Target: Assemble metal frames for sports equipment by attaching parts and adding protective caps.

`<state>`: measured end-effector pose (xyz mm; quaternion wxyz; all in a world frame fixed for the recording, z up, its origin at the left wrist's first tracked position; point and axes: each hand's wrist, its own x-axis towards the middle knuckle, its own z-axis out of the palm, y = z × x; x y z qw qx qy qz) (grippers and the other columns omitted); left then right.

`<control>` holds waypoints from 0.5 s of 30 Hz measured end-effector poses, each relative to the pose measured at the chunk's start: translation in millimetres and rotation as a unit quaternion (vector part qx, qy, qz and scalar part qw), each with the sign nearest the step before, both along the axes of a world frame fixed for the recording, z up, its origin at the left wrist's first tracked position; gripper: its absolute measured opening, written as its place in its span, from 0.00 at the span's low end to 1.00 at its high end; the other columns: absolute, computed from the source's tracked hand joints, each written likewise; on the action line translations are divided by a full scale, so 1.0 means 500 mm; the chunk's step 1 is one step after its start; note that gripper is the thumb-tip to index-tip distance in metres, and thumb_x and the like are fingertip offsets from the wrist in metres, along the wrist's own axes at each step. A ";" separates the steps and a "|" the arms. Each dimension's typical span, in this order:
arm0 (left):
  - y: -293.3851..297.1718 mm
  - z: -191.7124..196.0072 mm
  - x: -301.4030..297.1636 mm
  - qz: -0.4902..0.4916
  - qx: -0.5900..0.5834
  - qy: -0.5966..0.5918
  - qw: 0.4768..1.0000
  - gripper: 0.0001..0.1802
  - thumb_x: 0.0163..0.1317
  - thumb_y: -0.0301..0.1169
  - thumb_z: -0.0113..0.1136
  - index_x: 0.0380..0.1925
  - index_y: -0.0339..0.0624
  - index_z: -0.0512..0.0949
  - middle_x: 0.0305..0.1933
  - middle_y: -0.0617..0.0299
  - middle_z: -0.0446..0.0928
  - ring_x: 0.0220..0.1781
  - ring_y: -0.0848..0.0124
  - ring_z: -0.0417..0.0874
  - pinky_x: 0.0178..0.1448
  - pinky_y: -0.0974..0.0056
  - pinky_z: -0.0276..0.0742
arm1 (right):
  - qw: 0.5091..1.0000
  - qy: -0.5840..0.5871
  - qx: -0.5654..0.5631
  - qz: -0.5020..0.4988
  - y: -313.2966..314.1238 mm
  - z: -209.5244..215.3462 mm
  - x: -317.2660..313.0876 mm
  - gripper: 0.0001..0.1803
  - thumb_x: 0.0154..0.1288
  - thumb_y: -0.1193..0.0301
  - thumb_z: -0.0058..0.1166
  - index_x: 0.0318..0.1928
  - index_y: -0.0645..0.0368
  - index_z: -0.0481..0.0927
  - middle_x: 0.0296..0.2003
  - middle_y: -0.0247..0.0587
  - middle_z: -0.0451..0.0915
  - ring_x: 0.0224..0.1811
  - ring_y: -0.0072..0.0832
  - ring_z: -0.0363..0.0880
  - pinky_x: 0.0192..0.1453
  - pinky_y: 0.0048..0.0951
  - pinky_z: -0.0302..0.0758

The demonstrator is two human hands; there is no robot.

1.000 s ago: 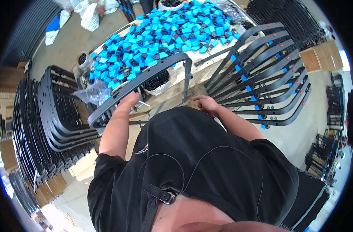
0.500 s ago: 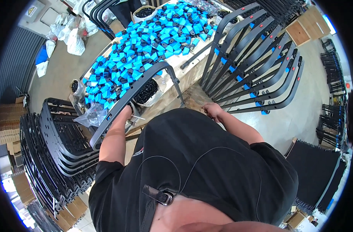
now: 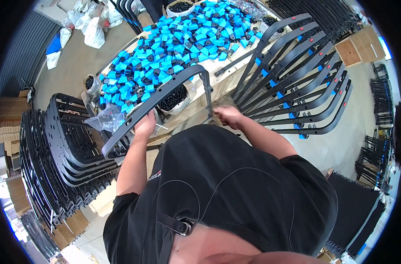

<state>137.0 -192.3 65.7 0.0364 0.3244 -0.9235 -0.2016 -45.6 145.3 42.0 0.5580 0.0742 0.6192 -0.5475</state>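
Observation:
A black U-shaped tubular frame [image 3: 163,92] stands slanted in front of me at the table's near edge. My left hand [image 3: 145,126] is closed at its long side rail, with the fingers partly hidden behind the rail. A thin white strip [image 3: 161,126] sticks out beside that hand. My right hand [image 3: 229,116] is beside the lower end of the frame's short leg, its fingers curled together; what they hold is too small to tell. Behind the frame, a heap of blue-and-black plastic pieces [image 3: 183,44] covers the table.
Several similar frames [image 3: 293,83] with blue parts lean in a fanned row at right. More black frames [image 3: 68,141] are stacked at left. White bags of black parts [image 3: 174,103] sit by the heap, near a clear plastic bag [image 3: 106,121]. Dark fabric [image 3: 354,202] lies lower right.
My right hand has moved left, closer to the end of the frame's leg. The left hand stays at the rail. The whole view has shifted slightly.

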 end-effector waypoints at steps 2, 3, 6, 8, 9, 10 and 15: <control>0.096 0.105 -0.038 -0.077 0.122 0.070 0.987 0.15 0.70 0.38 0.57 0.46 0.42 0.85 0.47 0.46 0.84 0.51 0.46 0.84 0.61 0.50 0.77 | 0.996 -0.033 -0.074 0.028 -0.043 0.005 0.001 0.11 0.73 0.59 0.52 0.33 0.49 0.76 0.23 0.25 0.67 0.22 0.20 0.63 0.26 0.26 0.58; 0.133 0.141 -0.051 -0.104 0.164 0.072 0.978 0.14 0.70 0.36 0.58 0.46 0.41 0.85 0.45 0.46 0.85 0.49 0.47 0.85 0.59 0.52 0.78 | 0.992 -0.069 -0.105 0.012 -0.072 0.009 0.007 0.13 0.74 0.58 0.52 0.33 0.49 0.75 0.23 0.26 0.67 0.22 0.20 0.62 0.25 0.27 0.58; 0.196 0.208 -0.069 -0.183 0.289 0.107 0.934 0.18 0.69 0.32 0.61 0.54 0.32 0.81 0.48 0.46 0.83 0.46 0.57 0.86 0.51 0.59 0.81 | 0.978 -0.146 -0.149 0.005 -0.163 0.093 0.031 0.17 0.76 0.55 0.51 0.31 0.48 0.73 0.22 0.26 0.66 0.21 0.20 0.61 0.24 0.27 0.57; 0.212 0.245 -0.072 -0.191 0.250 0.105 0.943 0.17 0.67 0.30 0.62 0.52 0.31 0.80 0.48 0.46 0.82 0.43 0.60 0.86 0.49 0.60 0.81 | 0.969 -0.184 -0.164 0.000 -0.168 0.104 0.020 0.19 0.76 0.53 0.50 0.29 0.48 0.71 0.22 0.26 0.65 0.20 0.20 0.60 0.23 0.27 0.55; 0.221 0.266 -0.071 -0.200 0.209 0.102 0.952 0.16 0.66 0.28 0.63 0.51 0.29 0.80 0.49 0.46 0.82 0.41 0.62 0.86 0.47 0.61 0.82 | 0.957 -0.217 -0.191 0.035 -0.163 0.076 0.006 0.20 0.78 0.53 0.48 0.28 0.49 0.70 0.22 0.26 0.64 0.19 0.20 0.58 0.22 0.25 0.54; 0.224 0.294 -0.065 -0.204 0.209 0.100 0.951 0.16 0.66 0.28 0.63 0.51 0.29 0.80 0.49 0.46 0.82 0.41 0.62 0.86 0.47 0.61 0.82 | 0.940 -0.250 -0.220 0.068 -0.159 0.058 -0.005 0.22 0.79 0.53 0.46 0.28 0.49 0.69 0.22 0.27 0.63 0.18 0.21 0.57 0.22 0.24 0.53; 0.185 0.396 0.008 -0.247 0.070 0.303 0.918 0.08 0.63 0.22 0.64 0.42 0.35 0.81 0.38 0.53 0.82 0.37 0.65 0.82 0.43 0.65 0.79 | 0.961 -0.175 -0.181 0.112 -0.079 0.035 -0.040 0.27 0.81 0.50 0.42 0.22 0.45 0.60 0.16 0.22 0.52 0.14 0.17 0.47 0.19 0.24 0.45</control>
